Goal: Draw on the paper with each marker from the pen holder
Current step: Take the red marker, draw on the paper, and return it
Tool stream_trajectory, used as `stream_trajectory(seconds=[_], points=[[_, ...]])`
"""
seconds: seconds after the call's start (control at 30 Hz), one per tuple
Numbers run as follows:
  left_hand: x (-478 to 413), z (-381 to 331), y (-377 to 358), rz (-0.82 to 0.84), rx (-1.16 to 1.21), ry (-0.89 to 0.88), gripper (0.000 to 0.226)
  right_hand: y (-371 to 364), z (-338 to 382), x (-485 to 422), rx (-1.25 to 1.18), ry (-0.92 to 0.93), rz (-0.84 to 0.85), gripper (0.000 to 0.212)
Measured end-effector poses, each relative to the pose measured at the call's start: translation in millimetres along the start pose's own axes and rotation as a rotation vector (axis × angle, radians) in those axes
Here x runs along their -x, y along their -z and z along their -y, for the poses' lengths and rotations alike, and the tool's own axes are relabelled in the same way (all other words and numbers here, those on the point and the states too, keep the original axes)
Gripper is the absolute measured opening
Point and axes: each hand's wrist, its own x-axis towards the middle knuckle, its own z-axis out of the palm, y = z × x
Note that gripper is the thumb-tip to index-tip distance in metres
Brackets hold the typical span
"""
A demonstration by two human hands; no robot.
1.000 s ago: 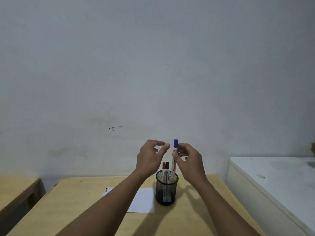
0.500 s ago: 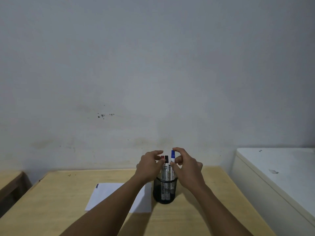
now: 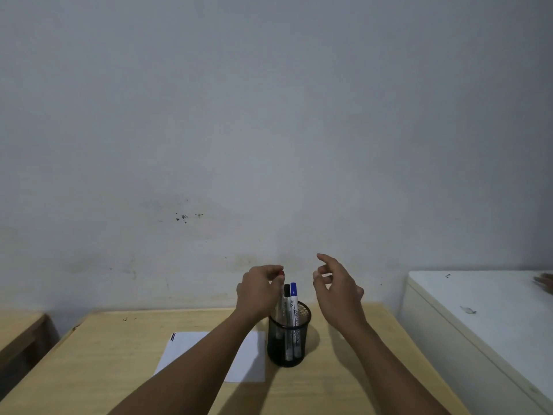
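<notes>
A black mesh pen holder stands on the wooden table, right of a white paper with short marks at its far left corner. A black-capped marker and a blue-capped marker stand upright in the holder. My left hand pinches the red-capped marker near its top and holds it raised above the other two, its lower end still in the holder. My right hand hovers right of the holder with spread fingers, holding nothing.
A white cabinet top stands at the right, with another person's fingers at its far edge. A second wooden table is at the left. A bare wall runs behind.
My right hand set the blue marker down into the holder, let go and moved away to the right. My left hand closed on the red marker and lifted it a little.
</notes>
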Motion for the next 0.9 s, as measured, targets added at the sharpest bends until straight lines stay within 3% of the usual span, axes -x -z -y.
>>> stream_trajectory(seconds=[0.1,0.23,0.33,0.4,0.53,0.67,0.8,0.9], points=[[4.5,-20.8,22.4,-0.043,0.039,-0.035,0.029,12.2,23.2,5.9,-0.009,0.051,-0.062,0.034],[18.3,-60.4,61.3,-0.088,0.197,-0.078,0.025,25.4,58.8,14.6,-0.059,0.048,0.048,0.029],[35.0,-89.0,92.2,-0.093,0.436,-0.026,0.024,36.0,83.6,28.2,-0.210,0.000,0.247,0.044],[45.0,-102.0,110.7,-0.105,0.541,0.020,0.022,44.3,98.8,39.7,-0.296,-0.018,0.372,0.037],[62.4,-111.8,142.7,-0.132,0.600,0.057,0.017,58.3,118.7,49.6,-0.644,-0.099,0.302,0.028],[86.0,-107.0,161.6,-0.068,0.497,-0.080,0.021,67.8,139.1,53.3,-0.970,-0.224,0.220,0.018],[98.7,-103.0,168.8,-0.067,0.246,-0.240,0.020,56.6,162.2,66.1,-0.870,-0.174,0.319,0.016],[100.2,-96.1,175.8,-0.160,-0.160,-0.379,0.023,49.3,171.3,72.8,-0.823,-0.144,0.295,0.021]])
